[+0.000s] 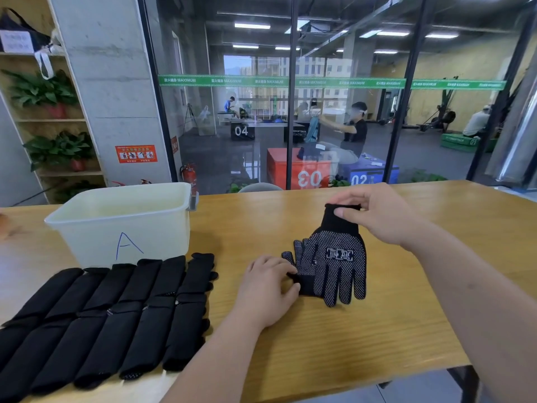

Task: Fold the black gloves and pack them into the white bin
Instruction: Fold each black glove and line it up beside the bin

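Presently: gloves (334, 257) lay flat on table (348, 344), right hand (380, 216) pinching cuff, left hand (267, 289) gripping finger end, apparently squaring for folding.

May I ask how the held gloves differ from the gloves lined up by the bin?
The held gloves show white grip dots; the lined-up gloves show mostly plain black. The left hand and right hand grip the held gloves; the lined-up gloves lie untouched. Both are black.

Dotted black gloves (331, 263) lie stacked centre right, fingers pointing near; folded black gloves (110, 315) lie in rows near left, the white bin (125, 225) marked A just behind them.
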